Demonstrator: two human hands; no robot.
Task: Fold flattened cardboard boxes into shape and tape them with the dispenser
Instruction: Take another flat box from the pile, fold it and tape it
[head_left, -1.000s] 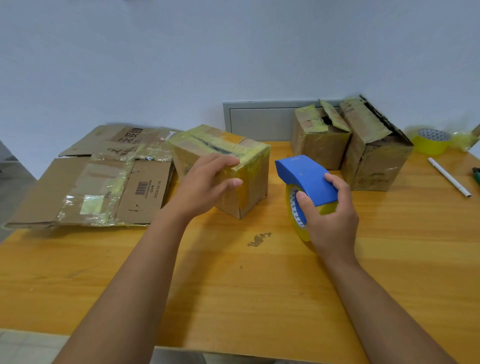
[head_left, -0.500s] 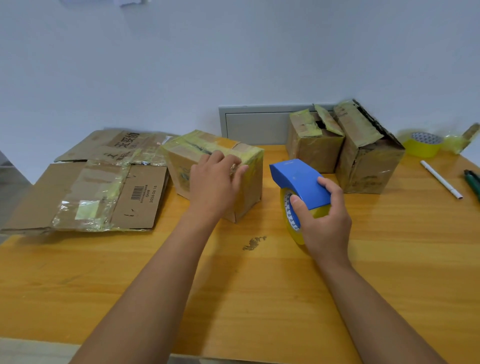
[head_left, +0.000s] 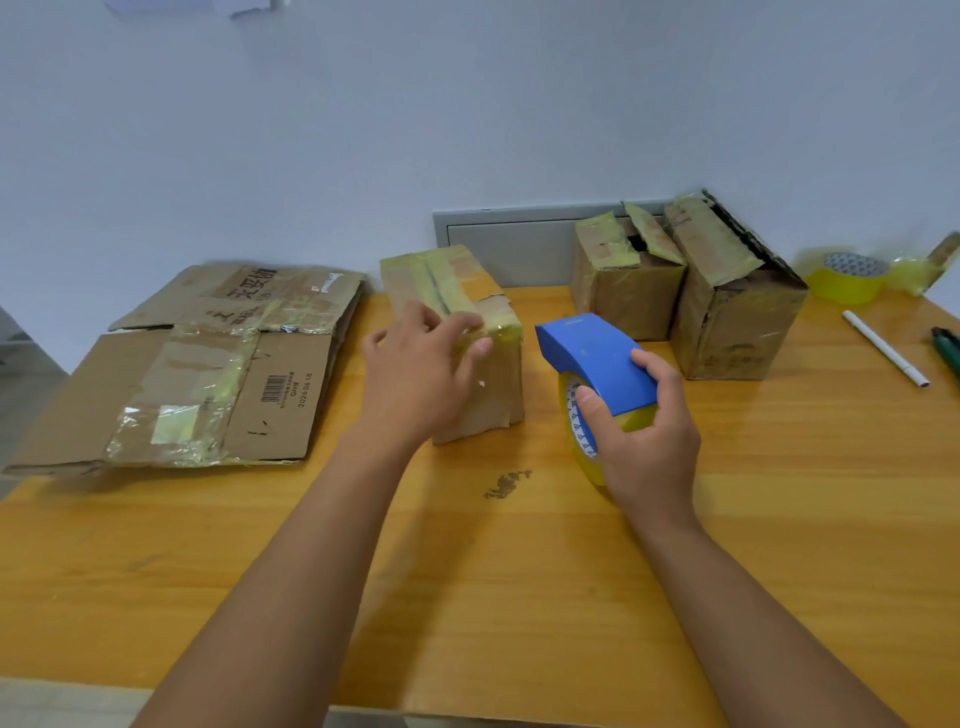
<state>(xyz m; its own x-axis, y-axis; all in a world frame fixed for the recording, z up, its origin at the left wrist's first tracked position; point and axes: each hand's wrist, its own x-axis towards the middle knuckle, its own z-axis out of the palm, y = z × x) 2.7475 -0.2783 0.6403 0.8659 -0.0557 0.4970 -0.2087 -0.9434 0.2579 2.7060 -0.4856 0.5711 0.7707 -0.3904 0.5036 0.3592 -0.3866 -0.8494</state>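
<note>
Left hand (head_left: 415, 374) fingers loosely spread on taped box (head_left: 457, 312), right hand (head_left: 644, 431) fingers wrapped around dispenser (head_left: 597, 358)

One view only, the head camera, and it sat up above the near edge of the wooden table (head_left: 519, 597), looking forward and down across it toward the pale wall (head_left: 467, 104) behind the table. It was wide-angle, so the table's far edge bowed and the wall filled the upper half. It was close in: both forearms ran up from the bottom corners toward the table's middle. The table's left end showed; its right side ran out of frame.
</note>
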